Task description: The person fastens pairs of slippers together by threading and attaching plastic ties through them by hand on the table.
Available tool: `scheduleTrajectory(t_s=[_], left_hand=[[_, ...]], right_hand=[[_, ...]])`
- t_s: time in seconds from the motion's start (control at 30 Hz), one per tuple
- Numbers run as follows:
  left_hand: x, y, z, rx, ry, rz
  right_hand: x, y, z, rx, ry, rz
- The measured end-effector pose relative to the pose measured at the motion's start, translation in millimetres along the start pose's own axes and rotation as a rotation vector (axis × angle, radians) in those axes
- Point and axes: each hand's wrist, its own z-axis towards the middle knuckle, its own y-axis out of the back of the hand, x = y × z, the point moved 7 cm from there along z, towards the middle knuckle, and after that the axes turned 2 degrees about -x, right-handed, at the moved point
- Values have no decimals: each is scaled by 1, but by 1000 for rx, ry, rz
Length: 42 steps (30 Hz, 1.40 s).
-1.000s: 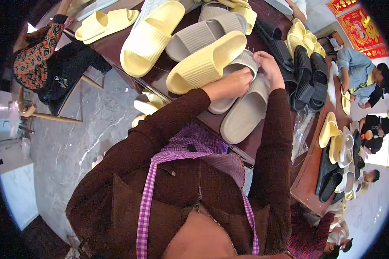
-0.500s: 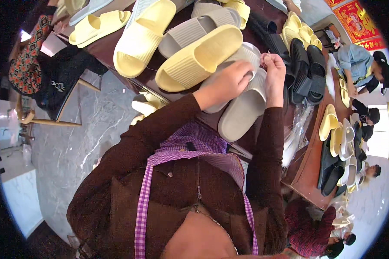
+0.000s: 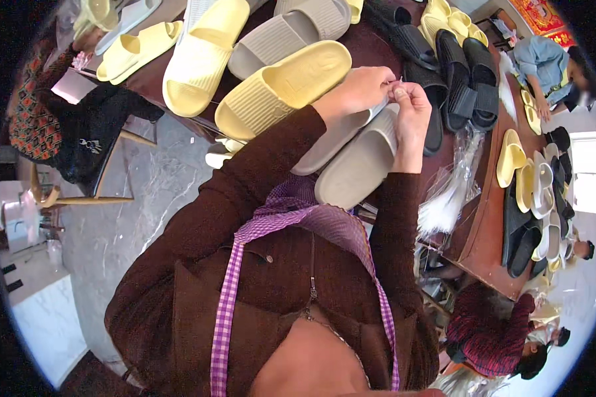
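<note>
Both hands meet fingertip to fingertip: the left hand point(image 3: 356, 89) and right hand point(image 3: 412, 104) each have a grip pinched on a tiny pale fastener point(image 3: 398, 82), too small to identify, above the grey ribbed foam slipper pair point(image 3: 351, 149) on the dark wooden tabletop point(image 3: 490, 218). Fastening seems underway, with yellow foam slippers point(image 3: 281, 86) still loose alongside.

Near the hands, toward twelve o'clock, the tabletop point(image 3: 377, 46) carries three pale yellow slippers point(image 3: 281, 86) and three grey slippers point(image 3: 361, 162), with four black slippers point(image 3: 467, 79) at about one o'clock. At three o'clock one heap of clear plastic bags point(image 3: 450, 192) hangs off the edge. Three other people point(image 3: 496, 331) show around the rim, at one, five and ten o'clock.
</note>
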Motion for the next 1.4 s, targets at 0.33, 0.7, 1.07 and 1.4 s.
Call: scheduleTrajectory(t_s=[0.33, 0.7, 1.07, 1.4], left_hand=[[5, 9, 0, -68, 12, -189], [8, 7, -6, -53, 110, -372], [7, 10, -8, -48, 99, -312], [10, 4, -6, -35, 34, -350]], right_hand=[[3, 10, -17, -157, -18, 25], [2, 4, -21, -151, 19, -103], [2, 3, -22, -132, 16, -132], [-2, 5, -20, -179, 59, -298]])
